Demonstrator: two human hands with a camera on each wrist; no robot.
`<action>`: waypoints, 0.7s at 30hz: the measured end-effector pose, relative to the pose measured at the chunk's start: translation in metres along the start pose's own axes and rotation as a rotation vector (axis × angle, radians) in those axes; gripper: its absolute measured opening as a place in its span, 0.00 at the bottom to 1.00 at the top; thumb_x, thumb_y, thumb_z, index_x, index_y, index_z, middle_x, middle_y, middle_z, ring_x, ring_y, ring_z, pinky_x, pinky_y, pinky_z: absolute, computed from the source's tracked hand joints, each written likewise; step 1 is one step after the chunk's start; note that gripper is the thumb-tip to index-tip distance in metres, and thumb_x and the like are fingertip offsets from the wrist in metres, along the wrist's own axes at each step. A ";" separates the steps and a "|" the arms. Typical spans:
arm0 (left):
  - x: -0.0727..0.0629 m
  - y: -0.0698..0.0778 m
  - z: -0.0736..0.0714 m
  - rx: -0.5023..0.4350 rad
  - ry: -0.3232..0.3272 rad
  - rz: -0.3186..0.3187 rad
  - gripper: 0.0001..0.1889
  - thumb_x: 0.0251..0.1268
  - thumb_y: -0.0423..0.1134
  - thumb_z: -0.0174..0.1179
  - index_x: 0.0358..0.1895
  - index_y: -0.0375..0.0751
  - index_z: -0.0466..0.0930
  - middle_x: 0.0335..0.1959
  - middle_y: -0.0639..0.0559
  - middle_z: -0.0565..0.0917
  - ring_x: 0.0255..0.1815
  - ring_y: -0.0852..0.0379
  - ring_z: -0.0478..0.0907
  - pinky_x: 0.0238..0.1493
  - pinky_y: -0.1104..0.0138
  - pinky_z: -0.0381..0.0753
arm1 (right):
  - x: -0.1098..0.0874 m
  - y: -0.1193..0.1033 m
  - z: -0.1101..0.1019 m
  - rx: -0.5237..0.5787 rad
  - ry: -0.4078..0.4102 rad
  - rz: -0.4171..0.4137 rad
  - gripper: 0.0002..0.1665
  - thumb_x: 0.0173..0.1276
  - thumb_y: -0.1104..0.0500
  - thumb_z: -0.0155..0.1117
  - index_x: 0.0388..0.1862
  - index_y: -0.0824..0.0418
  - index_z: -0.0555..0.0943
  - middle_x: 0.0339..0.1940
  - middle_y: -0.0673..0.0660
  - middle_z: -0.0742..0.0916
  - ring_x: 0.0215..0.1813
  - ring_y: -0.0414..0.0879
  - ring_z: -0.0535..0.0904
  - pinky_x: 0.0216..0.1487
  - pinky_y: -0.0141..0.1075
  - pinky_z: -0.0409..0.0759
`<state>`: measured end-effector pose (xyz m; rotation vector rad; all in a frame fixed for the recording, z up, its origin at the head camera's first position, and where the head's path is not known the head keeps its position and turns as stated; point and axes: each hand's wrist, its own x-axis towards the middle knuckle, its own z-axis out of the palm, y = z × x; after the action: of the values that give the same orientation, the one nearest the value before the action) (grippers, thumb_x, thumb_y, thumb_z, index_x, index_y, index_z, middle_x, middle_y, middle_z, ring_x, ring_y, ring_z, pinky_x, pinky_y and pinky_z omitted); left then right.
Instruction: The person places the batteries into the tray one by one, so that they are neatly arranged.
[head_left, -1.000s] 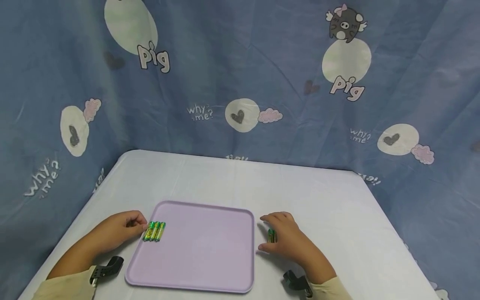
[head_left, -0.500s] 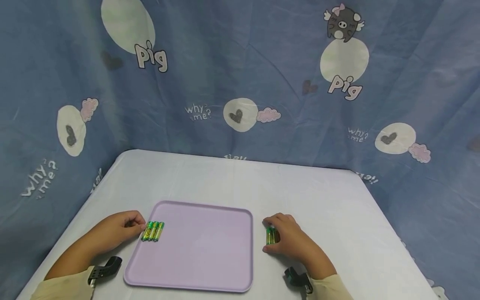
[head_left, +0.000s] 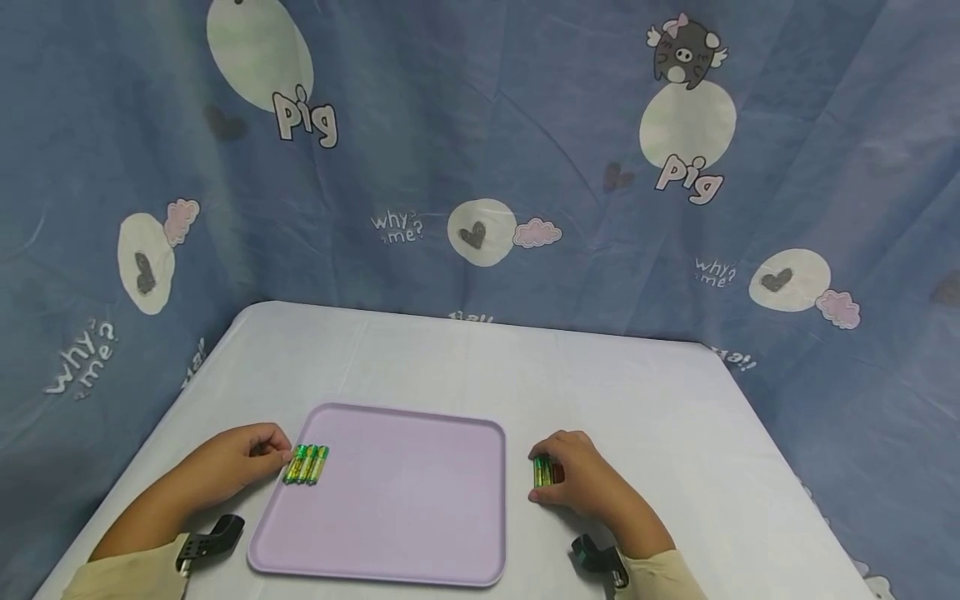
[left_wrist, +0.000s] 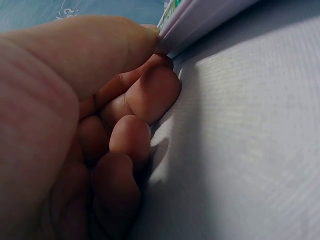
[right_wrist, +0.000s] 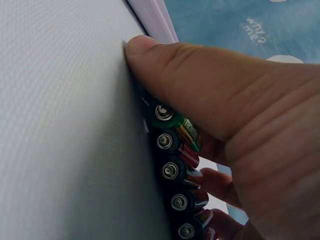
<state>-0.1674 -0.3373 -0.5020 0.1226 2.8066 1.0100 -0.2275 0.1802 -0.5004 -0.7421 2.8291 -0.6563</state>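
On the lilac tray (head_left: 397,500), several green-and-gold batteries (head_left: 306,464) lie side by side against the left edge. My left hand (head_left: 240,458) is at that edge, beside the batteries; in the left wrist view the thumb and curled index finger pinch the tray's rim. Right of the tray, on the white table, my right hand (head_left: 577,471) curls over more batteries (head_left: 542,472), thumb at their near ends and fingertips at their far ends. The right wrist view shows a row of batteries (right_wrist: 170,171) under the palm, a green one nearest the thumb and darker ones behind it.
The white table (head_left: 465,358) extends behind and to the right of the tray. A blue printed curtain (head_left: 420,150) hangs along its back and sides. Each wrist wears a black camera mount, one on the left wrist (head_left: 213,537) and one on the right (head_left: 596,557).
My right hand has drawn slightly right, away from the tray, and its thumb and fingers have closed in on the green batteries. The left hand and the tray's batteries keep their places.
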 end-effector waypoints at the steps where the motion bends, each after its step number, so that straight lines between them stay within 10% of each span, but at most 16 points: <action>1: 0.000 0.000 0.000 0.001 -0.002 -0.003 0.08 0.73 0.49 0.66 0.40 0.50 0.82 0.30 0.57 0.77 0.35 0.61 0.72 0.35 0.66 0.67 | 0.000 0.000 0.000 0.002 0.000 0.000 0.30 0.55 0.44 0.85 0.55 0.49 0.85 0.49 0.44 0.84 0.63 0.50 0.72 0.65 0.52 0.75; 21: 0.001 0.001 -0.002 -0.001 -0.015 -0.004 0.08 0.73 0.48 0.66 0.41 0.49 0.81 0.31 0.56 0.76 0.35 0.60 0.72 0.35 0.66 0.67 | 0.002 -0.011 0.003 0.041 0.038 -0.021 0.34 0.57 0.40 0.82 0.60 0.50 0.83 0.53 0.43 0.84 0.60 0.44 0.75 0.64 0.49 0.78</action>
<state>-0.1689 -0.3372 -0.4998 0.1242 2.7921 1.0049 -0.2239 0.1690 -0.4983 -0.7616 2.8362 -0.7368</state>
